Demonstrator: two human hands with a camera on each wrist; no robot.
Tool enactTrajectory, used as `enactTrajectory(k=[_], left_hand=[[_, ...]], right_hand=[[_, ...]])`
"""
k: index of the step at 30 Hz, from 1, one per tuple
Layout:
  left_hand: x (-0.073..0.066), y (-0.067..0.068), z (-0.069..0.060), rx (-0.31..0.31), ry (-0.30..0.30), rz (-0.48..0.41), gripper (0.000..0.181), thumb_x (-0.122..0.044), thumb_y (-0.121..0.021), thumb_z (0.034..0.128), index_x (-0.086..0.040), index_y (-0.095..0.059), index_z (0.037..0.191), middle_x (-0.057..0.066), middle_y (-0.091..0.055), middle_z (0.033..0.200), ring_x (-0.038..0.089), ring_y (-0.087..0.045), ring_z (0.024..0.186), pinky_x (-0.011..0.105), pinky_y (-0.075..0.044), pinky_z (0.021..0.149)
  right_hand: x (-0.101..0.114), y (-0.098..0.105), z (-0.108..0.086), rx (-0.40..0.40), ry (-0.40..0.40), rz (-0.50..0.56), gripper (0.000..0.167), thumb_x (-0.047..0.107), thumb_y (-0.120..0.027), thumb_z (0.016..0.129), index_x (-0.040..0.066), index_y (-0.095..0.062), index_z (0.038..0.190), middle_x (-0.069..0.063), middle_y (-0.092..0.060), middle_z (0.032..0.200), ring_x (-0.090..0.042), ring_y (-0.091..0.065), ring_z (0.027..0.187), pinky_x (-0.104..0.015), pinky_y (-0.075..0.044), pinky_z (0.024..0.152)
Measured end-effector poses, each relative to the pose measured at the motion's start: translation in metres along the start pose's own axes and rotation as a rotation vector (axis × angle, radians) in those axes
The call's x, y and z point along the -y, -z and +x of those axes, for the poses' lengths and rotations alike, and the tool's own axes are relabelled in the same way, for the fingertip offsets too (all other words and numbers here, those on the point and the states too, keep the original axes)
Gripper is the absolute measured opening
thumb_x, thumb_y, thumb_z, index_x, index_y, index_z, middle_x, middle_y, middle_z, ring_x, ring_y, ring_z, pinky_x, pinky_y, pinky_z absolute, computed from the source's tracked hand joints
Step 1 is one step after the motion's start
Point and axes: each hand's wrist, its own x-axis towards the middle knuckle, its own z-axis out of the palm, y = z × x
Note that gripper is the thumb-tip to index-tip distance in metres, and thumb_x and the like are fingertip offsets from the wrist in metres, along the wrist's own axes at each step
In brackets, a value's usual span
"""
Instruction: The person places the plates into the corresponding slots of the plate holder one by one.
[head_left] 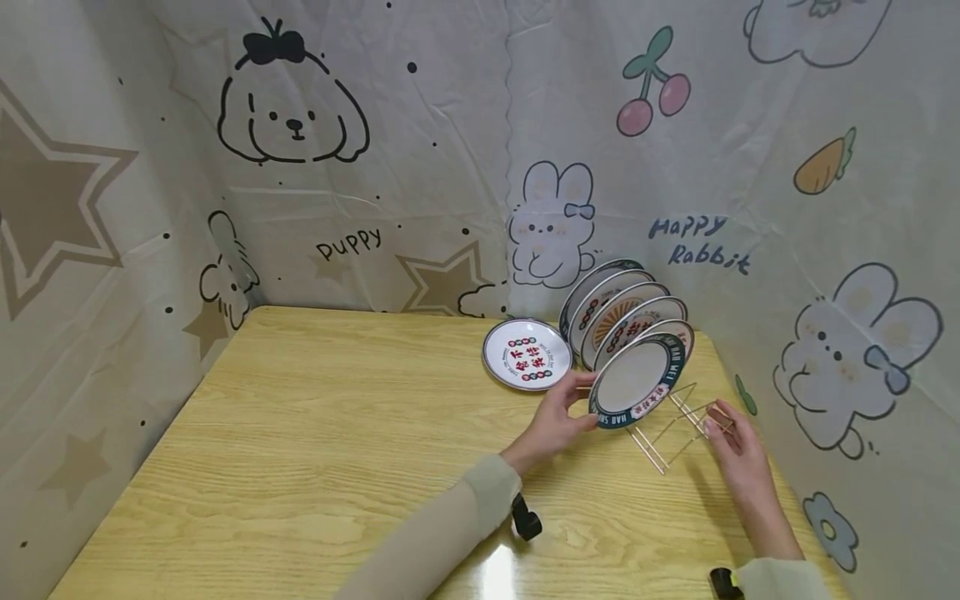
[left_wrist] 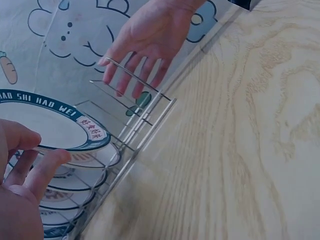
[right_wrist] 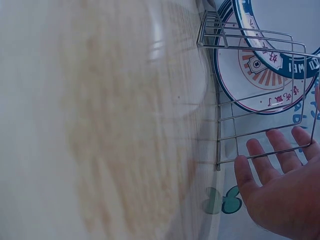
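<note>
My left hand (head_left: 553,421) pinches the left edge of a plate (head_left: 633,381) with a dark teal lettered rim. That plate is tilted, in front of several plates (head_left: 617,321) standing on edge in a row in a gold-coloured wire plate rack (head_left: 651,450). Seen from the left wrist, the thumb and fingers (left_wrist: 35,177) grip the teal rim over the rack. At the rack's near right end, my right hand (head_left: 742,454) holds the end wire between thumb and forefinger, its other fingers (right_wrist: 255,147) loosely extended along the wires.
A white plate (head_left: 527,354) with red characters lies flat left of the rack. The wooden table (head_left: 300,433) meets patterned cloth walls (head_left: 420,150) behind and at both sides. The rack stands near the table's right edge.
</note>
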Motion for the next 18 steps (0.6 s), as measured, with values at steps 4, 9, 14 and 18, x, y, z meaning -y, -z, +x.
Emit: enactTrajectory(k=[4,9,14,18], left_hand=[[0.008,-0.006,0.004,0.004,-0.05,0.04,0.063,0.022,-0.064,0.0853,-0.005,-0.053,0.142,0.015,-0.054,0.148,0.028,-0.058,0.133,0.033,-0.059,0.103],[0.018,-0.013,0.009,0.01,-0.098,0.072,0.064,0.025,-0.062,0.0839,-0.001,-0.051,0.142,0.019,-0.052,0.147,0.032,-0.057,0.134,0.035,-0.051,0.114],[0.019,-0.017,0.011,-0.004,-0.098,0.118,0.064,0.021,-0.063,0.0866,-0.003,-0.049,0.144,0.015,-0.052,0.148,0.025,-0.057,0.135,0.031,-0.047,0.118],[0.02,-0.018,0.016,-0.006,-0.095,0.166,0.065,0.018,-0.063,0.0894,-0.007,-0.046,0.147,0.014,-0.053,0.149,0.021,-0.056,0.135,0.026,-0.045,0.118]], right_hand=[[0.0,-0.001,0.0,-0.008,0.008,0.0,0.066,0.038,-0.047,0.11,0.006,-0.025,0.163,-0.027,-0.037,0.162,0.008,-0.043,0.129,0.004,-0.038,0.095],[-0.001,-0.001,-0.001,-0.014,0.008,0.0,0.066,0.038,-0.047,0.11,0.006,-0.025,0.163,-0.027,-0.038,0.161,0.006,-0.042,0.13,0.004,-0.037,0.095],[-0.002,-0.002,0.0,-0.017,-0.005,-0.01,0.066,0.039,-0.046,0.11,0.007,-0.025,0.163,-0.026,-0.038,0.162,0.002,-0.043,0.134,0.005,-0.036,0.094],[-0.001,-0.002,0.0,-0.021,0.0,0.003,0.066,0.038,-0.047,0.11,0.006,-0.026,0.163,-0.026,-0.038,0.161,0.005,-0.044,0.131,0.004,-0.037,0.094]])
